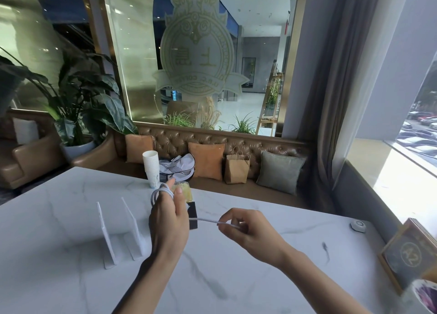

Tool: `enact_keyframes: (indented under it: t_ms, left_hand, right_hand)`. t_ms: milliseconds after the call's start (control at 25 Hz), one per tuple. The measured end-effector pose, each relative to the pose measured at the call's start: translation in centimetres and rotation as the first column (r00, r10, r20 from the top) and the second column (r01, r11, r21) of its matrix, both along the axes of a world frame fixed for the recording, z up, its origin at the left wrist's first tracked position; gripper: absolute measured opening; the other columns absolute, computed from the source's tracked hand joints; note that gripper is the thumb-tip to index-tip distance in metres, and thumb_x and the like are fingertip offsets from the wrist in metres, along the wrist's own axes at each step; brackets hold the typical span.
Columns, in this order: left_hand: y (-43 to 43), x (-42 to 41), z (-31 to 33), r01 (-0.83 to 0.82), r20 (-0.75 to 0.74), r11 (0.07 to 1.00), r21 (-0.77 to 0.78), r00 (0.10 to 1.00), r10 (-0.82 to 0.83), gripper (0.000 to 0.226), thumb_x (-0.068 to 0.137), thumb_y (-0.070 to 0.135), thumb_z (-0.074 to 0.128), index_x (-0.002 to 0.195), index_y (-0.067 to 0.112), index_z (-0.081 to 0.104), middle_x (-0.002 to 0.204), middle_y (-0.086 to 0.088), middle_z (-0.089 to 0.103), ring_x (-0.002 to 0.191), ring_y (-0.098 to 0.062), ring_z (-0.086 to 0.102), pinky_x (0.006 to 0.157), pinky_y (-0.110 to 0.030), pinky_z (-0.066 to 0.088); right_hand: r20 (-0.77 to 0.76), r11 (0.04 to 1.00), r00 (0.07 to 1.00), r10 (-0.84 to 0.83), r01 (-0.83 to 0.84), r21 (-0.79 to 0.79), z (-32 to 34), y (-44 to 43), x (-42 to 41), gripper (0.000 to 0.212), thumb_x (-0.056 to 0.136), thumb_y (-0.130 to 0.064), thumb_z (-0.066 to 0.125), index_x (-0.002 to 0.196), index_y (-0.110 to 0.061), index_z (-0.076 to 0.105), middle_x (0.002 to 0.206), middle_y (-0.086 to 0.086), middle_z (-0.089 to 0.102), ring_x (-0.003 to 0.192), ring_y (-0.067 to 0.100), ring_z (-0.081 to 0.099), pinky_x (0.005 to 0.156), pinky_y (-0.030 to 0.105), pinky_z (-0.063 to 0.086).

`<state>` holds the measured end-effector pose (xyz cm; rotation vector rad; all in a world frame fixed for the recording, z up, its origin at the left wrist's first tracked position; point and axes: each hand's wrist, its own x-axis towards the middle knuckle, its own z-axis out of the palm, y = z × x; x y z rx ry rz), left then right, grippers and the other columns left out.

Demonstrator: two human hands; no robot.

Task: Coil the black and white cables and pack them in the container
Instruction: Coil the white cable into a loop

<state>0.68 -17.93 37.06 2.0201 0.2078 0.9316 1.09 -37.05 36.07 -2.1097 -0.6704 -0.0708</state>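
Note:
My left hand (169, 221) is raised over the marble table (71, 219), with several loops of the white cable (158, 192) wound around its extended fingers. The cable's free end runs taut to the right into my right hand (246, 228), which pinches it between thumb and fingertips. Behind my left hand a black box-like object (192, 213) is partly hidden, and a translucent yellowish container (185, 191) lies past it. No black cable can be made out.
A white divider rack (118, 233) with two upright plates stands left of my hands. A stack of paper cups (151, 169) stands at the far table edge. At the right are a small white puck (358, 225) and a framed sign (411, 252).

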Motion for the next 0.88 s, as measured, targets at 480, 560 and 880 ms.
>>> enact_keyframes:
  t_ms: [480, 560, 880]
  left_hand:
    - [0.3, 0.1, -0.9, 0.319, -0.474, 0.942, -0.106, 0.817, -0.33, 0.04, 0.103, 0.033, 0.041, 0.07, 0.011, 0.043, 0.068, 0.0, 0.055, 0.076, -0.027, 0.053, 0.065, -0.032, 0.037]
    - [0.6, 0.2, -0.9, 0.362, -0.553, 0.921, -0.143, 0.742, -0.378, 0.044, 0.102, 0.04, 0.04, 0.071, 0.01, 0.047, 0.066, 0.006, 0.054, 0.072, -0.019, 0.053, 0.062, -0.03, 0.038]
    - [-0.1, 0.4, -0.8, 0.228, -0.242, 0.973, 0.014, 0.945, -0.218, 0.023, 0.102, 0.018, 0.047, 0.093, 0.001, 0.059, 0.086, -0.004, 0.058, 0.081, -0.024, 0.05, 0.073, -0.029, 0.037]
  right_hand:
    - [0.288, 0.987, 0.958, -0.002, 0.049, -0.155, 3.1, -0.9, 0.0, 0.007, 0.093, -0.031, 0.065, 0.094, -0.032, 0.072, 0.078, -0.014, 0.061, 0.068, -0.002, 0.053, 0.06, 0.011, 0.038]
    - [0.295, 0.983, 0.955, 0.0, 0.054, -0.173, 3.5, -1.1, 0.1, 0.008, 0.093, -0.032, 0.065, 0.095, -0.031, 0.073, 0.081, -0.014, 0.06, 0.071, -0.004, 0.053, 0.061, 0.012, 0.037]
    - [0.292, 0.986, 0.956, 0.006, 0.042, -0.159, 4.2, -1.2, -0.3, 0.011, 0.095, -0.035, 0.064, 0.095, -0.03, 0.073, 0.086, -0.012, 0.063, 0.074, -0.008, 0.053, 0.062, 0.01, 0.039]
